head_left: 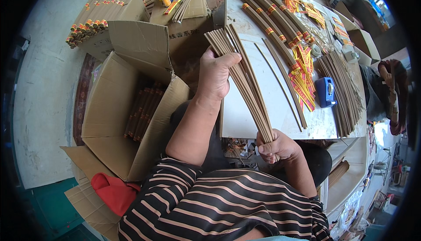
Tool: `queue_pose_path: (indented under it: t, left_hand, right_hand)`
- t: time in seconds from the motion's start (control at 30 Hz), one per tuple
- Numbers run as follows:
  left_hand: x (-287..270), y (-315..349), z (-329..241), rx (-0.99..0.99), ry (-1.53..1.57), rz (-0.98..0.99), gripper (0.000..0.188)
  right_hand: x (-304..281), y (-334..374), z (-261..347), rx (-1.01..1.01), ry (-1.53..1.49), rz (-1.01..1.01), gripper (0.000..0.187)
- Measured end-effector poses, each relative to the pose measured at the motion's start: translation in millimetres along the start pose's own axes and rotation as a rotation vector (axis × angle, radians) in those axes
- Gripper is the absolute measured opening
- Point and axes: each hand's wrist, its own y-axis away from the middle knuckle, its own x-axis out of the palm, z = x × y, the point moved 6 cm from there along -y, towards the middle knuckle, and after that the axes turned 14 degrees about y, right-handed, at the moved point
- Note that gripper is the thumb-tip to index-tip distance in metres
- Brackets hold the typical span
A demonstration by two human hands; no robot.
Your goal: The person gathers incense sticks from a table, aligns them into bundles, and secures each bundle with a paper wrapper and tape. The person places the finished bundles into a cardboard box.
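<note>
A bunch of long brown incense sticks [250, 94] slants between my two hands. My left hand [214, 75] is closed around its upper end, thumb lying across the sticks. At the lower end, my right hand [281, 147] wraps the bunch, with the stick ends poking out below the fingers. The sticks fan apart slightly near the top. To the right of the bunch, a few loose incense sticks [280, 81] lie on the white table [237, 122]. Beside those are red and yellow paper strips [302, 83] and a blue tape dispenser [325, 92].
Banded incense bundles [274, 15] lie at the table's back; a loose stick pile [340, 92] is at its right. On my left stands an open carton [105, 118] holding dark bundles [144, 109]. More bundles [98, 13] are stacked behind it. A red cloth [112, 190] lies near the carton.
</note>
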Motion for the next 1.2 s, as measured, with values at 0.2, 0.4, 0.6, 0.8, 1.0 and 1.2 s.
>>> queue_pose_path:
  t: [0.2,0.4,0.6,0.8,1.0,1.2]
  left_hand:
    - [2,2,-3,0.042,-0.023,-0.017,0.029]
    - [3,0,-3,0.06,-0.011,-0.004,0.03]
    - [2,-1,-1,0.031,0.041,0.013,0.032]
    - [0,-5,-6,0.063,0.081,0.013,0.032]
    - [3,-8,-12,0.092,0.06,-0.016,0.028]
    - [-6,-18,-33,0.163,0.111,-0.057,0.027]
  right_hand:
    - [0,-1,2,-0.006,0.027,0.016,0.023]
    - [0,-2,3,-0.005,0.025,0.007,0.022]
    - [-2,-1,3,-0.008,-0.019,0.029,0.022]
    - [-2,-2,1,-0.003,-0.008,0.04,0.022]
    - [-3,6,-1,0.027,0.042,0.02,0.023]
    - [-1,27,-18,0.128,0.069,-0.028,0.024]
